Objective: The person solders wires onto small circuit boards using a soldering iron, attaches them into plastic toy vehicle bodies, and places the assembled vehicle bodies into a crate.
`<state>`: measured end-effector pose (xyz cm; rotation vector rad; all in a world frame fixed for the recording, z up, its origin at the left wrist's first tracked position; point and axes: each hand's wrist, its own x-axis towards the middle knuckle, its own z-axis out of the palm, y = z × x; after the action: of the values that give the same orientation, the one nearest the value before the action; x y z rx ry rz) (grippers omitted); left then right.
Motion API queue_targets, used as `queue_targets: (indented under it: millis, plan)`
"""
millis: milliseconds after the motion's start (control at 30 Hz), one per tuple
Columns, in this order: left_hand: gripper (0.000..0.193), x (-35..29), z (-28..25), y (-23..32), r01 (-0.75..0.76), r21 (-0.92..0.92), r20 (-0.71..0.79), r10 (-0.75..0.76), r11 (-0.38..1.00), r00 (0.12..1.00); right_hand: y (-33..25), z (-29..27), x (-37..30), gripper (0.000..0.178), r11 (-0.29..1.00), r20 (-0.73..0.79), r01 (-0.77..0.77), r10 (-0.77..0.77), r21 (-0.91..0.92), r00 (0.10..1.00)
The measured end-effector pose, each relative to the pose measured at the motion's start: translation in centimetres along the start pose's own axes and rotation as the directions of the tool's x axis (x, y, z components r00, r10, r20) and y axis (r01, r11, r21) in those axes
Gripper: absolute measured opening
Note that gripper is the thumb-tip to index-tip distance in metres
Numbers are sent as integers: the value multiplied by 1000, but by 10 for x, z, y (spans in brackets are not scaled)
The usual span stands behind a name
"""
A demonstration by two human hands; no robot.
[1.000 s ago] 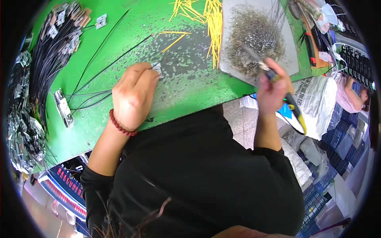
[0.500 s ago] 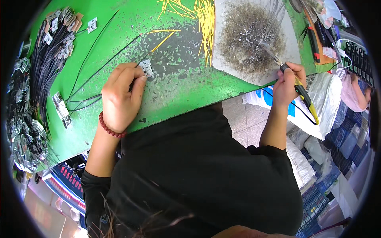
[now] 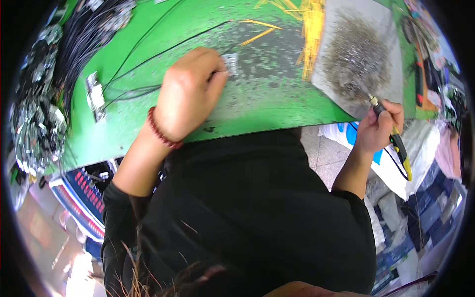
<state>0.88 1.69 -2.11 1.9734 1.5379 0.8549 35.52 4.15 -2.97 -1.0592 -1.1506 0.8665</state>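
Observation:
My left hand [image 3: 190, 91], with a dark red bead bracelet [image 3: 161, 131] at its wrist, is closed at the green table. A small white circuit board [image 3: 230, 64] shows at its fingertips, partly covered and blurred. Black wires [image 3: 131, 92] run to the hand from the left. My right hand [image 3: 378, 128] is closed round a yellow-and-black soldering iron [image 3: 400, 147]. The iron's metal tip points up and left over the near part of a pale sheet [image 3: 396, 74] covered with dark grey residue [image 3: 358, 59].
Yellow thin tubes [image 3: 311, 44] lie beside the sheet, with a few loose ones to their left. Bundled black cables [image 3: 81, 54], a silvery heap [image 3: 39, 131] and a small metallic piece [image 3: 95, 96] are at left. Tools with orange-black handles [image 3: 420, 84] lie at far right.
The view has shifted, so the table appears farther right and higher. The soldering iron's tip has drawn back toward the sheet's near edge. My left hand stays at the circuit board.

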Motion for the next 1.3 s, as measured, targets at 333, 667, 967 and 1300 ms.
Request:
queue_targets:
  millis: [333, 667, 967, 1300]
  plan:
    - [8, -2, 6, -4, 6, 38, -44, -5, 999, 999, 13, 102, -49, 26, 986, 364, -155, 119, 69, 924]
    - [9, -1, 12, -7, -51, 123, -112, 65, 991, 992, 21, 107, -48, 22, 998, 416, -39, 58, -55, 907]
    - [9, -1, 10, -7, -21, 98, -76, 28, 995, 997, 16, 111, -45, 25, 994, 456, 2, 46, -105, 889]
    - [8, -1, 10, -7, -48, 100, -81, 56, 994, 995, 20, 111, -47, 22, 996, 416, -5, 43, -92, 908]
